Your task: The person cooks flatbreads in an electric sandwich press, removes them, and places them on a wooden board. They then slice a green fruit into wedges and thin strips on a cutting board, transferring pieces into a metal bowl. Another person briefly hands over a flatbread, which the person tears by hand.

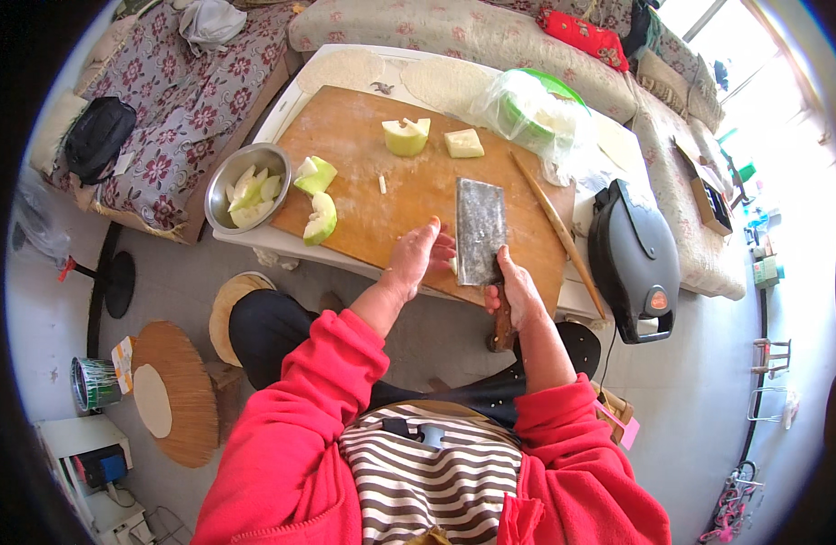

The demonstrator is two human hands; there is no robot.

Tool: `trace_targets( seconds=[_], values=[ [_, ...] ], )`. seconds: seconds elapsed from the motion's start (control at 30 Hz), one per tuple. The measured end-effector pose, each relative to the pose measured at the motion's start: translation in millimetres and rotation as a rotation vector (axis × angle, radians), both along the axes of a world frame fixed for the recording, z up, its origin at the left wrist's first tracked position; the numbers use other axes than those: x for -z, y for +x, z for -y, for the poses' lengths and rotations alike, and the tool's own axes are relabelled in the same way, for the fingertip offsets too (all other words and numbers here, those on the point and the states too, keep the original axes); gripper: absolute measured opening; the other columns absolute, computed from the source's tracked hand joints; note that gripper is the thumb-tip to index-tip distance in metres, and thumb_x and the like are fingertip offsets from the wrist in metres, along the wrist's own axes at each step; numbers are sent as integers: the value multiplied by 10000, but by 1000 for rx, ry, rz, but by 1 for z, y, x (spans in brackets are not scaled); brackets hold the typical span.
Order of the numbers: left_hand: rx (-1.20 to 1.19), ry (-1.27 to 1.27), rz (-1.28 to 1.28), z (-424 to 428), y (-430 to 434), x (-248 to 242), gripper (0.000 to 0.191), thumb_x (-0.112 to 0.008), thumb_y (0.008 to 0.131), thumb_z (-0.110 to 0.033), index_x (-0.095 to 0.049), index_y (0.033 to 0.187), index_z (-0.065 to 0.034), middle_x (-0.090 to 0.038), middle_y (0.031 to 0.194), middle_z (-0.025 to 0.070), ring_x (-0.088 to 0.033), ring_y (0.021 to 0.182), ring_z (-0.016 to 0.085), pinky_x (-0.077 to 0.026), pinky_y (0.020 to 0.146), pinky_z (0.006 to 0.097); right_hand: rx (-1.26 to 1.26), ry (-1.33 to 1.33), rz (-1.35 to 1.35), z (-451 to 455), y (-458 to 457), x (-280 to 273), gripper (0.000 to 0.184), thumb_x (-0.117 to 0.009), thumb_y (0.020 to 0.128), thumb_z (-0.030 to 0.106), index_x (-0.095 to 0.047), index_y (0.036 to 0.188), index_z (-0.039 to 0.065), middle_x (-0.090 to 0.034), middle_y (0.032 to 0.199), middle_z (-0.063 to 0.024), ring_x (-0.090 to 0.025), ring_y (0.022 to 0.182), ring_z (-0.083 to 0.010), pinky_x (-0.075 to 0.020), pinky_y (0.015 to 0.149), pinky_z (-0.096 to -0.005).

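Observation:
My right hand point(520, 289) grips the wooden handle of a cleaver point(480, 231), its broad, pale-smeared blade pointing away from me over the front of a wooden board point(363, 204). Beside the blade, my left hand point(418, 255) is spread with the palm turned towards it; a small pale piece shows by its fingertips, partly hidden. Two green-skinned gourd or melon pieces lie at the board's left, an upper chunk point(315, 175) and a curved one point(321, 219). Farther back sit a notched chunk point(406, 137) and a squarish piece point(464, 143). A small pale strip point(382, 184) lies mid-board.
A metal bowl point(217, 197) of cut pieces stands at the table's left corner. Along the right are a wooden rolling pin point(554, 221) and a dark electric griddle point(629, 252). A green basin point(574, 92) with a plastic bag stands behind; flat dough rounds point(445, 82) lie at the back.

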State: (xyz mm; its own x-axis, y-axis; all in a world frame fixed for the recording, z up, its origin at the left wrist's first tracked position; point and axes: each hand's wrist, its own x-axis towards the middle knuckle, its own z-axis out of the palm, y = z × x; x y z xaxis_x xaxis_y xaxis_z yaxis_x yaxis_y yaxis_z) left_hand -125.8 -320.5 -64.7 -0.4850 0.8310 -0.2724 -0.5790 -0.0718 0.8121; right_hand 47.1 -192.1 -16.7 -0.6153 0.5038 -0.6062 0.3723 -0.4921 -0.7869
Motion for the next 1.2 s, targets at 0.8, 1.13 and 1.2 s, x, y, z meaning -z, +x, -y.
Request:
trace_targets(
  seconds=[0.8,1.13,1.2],
  values=[
    [6,-320,-121,-7,-2,18,459,-533,984,-28,-430,1431,-27,-635,1101,148,-713,818,253,-637,594,385,154,415,386,-50,94,23,587,-536,1045,534,-633,918,-31,-598,622,-118,-525,413,-201,-436,390,-365],
    [155,-567,-1087,-41,21,-3,1072,-914,713,-449,-383,1555,-53,-535,1353,289,-554,1287,420,-467,1083,452,-6,354,389,-19,59,32,591,-532,1049,522,-640,913,-44,-601,606,-114,-552,427,-214,-457,416,-376],
    [170,-649,-1112,-43,27,-15,1073,-900,712,-503,-388,1562,-94,-509,1373,299,-570,1263,424,-487,1058,454,-52,393,362,-12,51,31,591,-524,1054,511,-637,906,-51,-606,609,-121,-561,433,-221,-465,425,-386]
  ],
)
